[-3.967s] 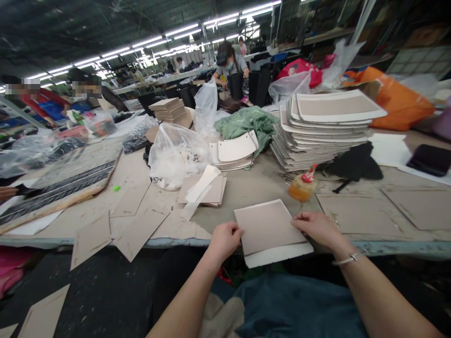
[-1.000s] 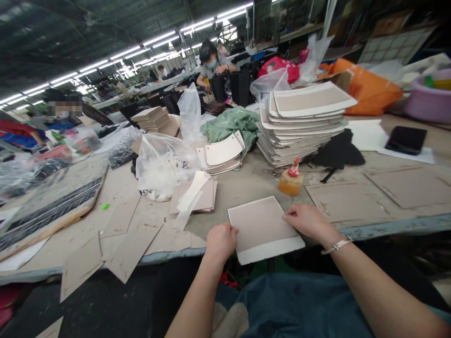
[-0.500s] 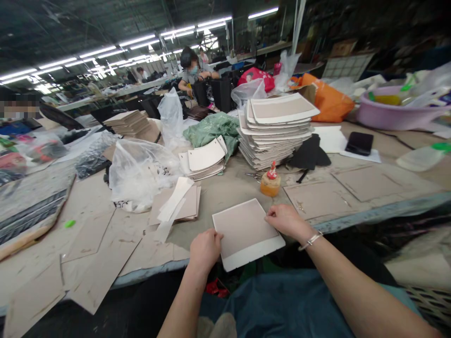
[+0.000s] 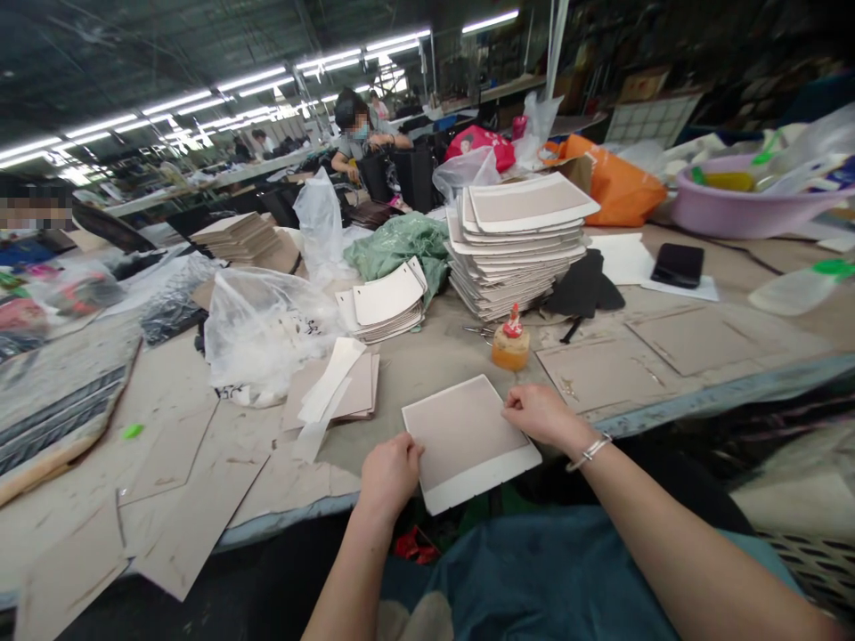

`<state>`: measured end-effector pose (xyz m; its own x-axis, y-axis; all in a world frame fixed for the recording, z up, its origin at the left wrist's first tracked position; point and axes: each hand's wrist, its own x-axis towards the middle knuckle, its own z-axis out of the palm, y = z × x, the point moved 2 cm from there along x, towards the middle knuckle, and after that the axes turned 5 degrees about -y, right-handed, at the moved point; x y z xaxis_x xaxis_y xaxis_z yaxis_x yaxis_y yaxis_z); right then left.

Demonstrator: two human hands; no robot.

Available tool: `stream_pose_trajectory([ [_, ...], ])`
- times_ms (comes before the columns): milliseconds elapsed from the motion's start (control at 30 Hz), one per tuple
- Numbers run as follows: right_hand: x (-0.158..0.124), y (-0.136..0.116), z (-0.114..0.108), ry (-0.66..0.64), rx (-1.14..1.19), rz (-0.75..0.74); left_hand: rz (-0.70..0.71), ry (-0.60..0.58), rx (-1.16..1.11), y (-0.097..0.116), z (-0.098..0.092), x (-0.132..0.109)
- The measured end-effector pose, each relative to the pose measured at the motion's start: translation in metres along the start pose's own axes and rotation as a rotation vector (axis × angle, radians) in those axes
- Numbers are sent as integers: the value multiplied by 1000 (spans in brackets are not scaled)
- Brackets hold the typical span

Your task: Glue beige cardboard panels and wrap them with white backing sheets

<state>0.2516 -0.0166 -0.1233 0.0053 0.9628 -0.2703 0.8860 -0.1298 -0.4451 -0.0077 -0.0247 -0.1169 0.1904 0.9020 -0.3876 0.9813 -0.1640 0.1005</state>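
A beige board on a white backing sheet (image 4: 468,429) lies at the table's front edge, its white lower strip jutting out past the edge. My left hand (image 4: 391,472) is closed on the board's left side, thumb and curled fingers at the rim. On the opposite side, my right hand (image 4: 542,417) pinches the right edge; a bracelet circles that wrist. Just behind the board stands a glue bottle (image 4: 511,345) with a red-and-white nozzle and amber contents. To the left, white strips (image 4: 332,383) rest on a small pile of beige boards (image 4: 362,392).
A tall stack of white-edged boards (image 4: 517,258) rises behind the bottle, beside curved white pieces (image 4: 389,298). Clear plastic bags (image 4: 267,325) lie left. Loose boards (image 4: 601,378) lie right, near a phone (image 4: 677,265) and purple basin (image 4: 748,209). Another person (image 4: 367,147) works beyond.
The surroundings have shifted slightly left in the view. Both hands and the board between them stay in nearly the same position.
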Motion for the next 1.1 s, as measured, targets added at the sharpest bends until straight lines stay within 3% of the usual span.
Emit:
stream_pose_trajectory([
  [400, -8, -11, -6, 7, -184, -46, -7, -17, 19, -2, -2, 0],
  [600, -12, -20, -9, -16, -318, 20, -30, -27, 31, 0, -5, -1],
  [733, -18, -21, -11, 27, -329, 70, -19, 111, 9, 0, -1, -6],
  [800, -20, -27, -8, 107, -308, -1, 36, 189, 44, 2, 4, -8],
  [900, -22, -50, 10, 227, -198, -257, 102, 188, 128, 4, 12, -9],
  [1000, -21, -79, 41, 172, -107, -534, 100, 164, 154, 4, 15, -9],
  [1100, -16, -91, 64, 81, -133, -623, 100, 150, 156, 4, 15, -9],
])
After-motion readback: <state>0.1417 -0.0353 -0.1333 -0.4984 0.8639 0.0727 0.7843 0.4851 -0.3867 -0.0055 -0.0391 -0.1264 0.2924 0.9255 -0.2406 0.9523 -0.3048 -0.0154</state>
